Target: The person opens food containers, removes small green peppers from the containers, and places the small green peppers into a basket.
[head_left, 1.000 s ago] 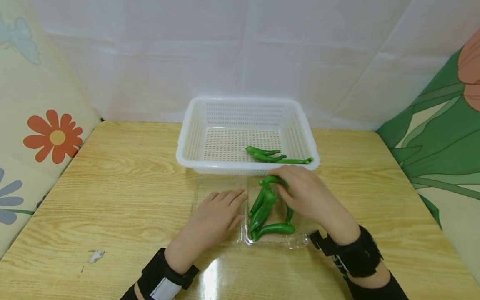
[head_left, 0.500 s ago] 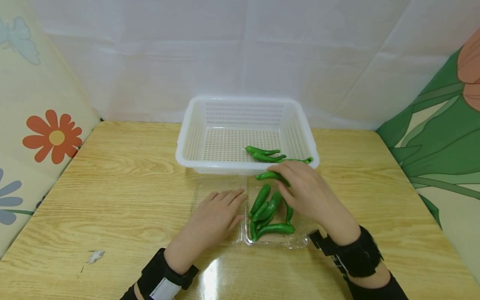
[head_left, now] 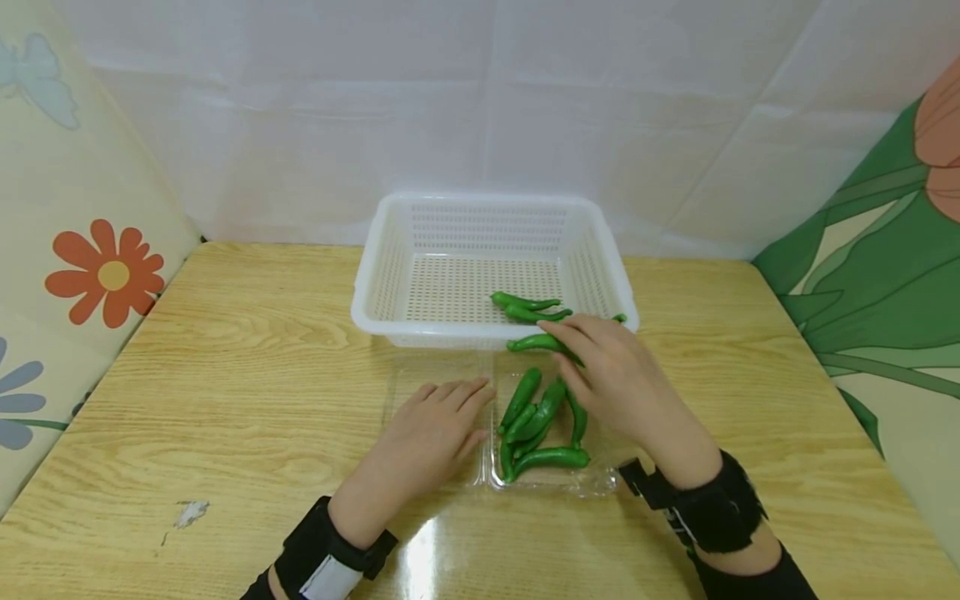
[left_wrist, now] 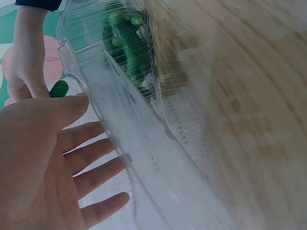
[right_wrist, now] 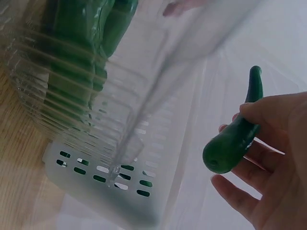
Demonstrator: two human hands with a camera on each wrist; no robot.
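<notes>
Between thumb and fingers, my right hand (head_left: pixel 618 367) pinches a green chili pepper (right_wrist: pixel 230 141), held above the far edge of a clear plastic clamshell box (head_left: pixel 600 479). Several green chili peppers (head_left: pixel 551 458) lie in the right half of that box. My left hand (head_left: pixel 431 429) rests over the box's left half, the lid side, its fingers extended; in the left wrist view the fingertips touch the clear plastic edge. A white perforated basket (head_left: pixel 450 333) stands just behind the box. Inside it, near the front right, lie a few more green chili peppers (head_left: pixel 525 302), partly covered by my right hand.
All this stands on a wood-grain table (head_left: pixel 262 358) with a worn patch (head_left: pixel 192 512) at the left. A white cloth backdrop (head_left: pixel 465 108) hangs behind the basket. Flower-printed panels (head_left: pixel 892 283) border both sides.
My right hand has lifted the held chili pepper away from the pile and moved it slightly toward the basket. The other peppers in the box have shifted and spread. My left hand stays still.
</notes>
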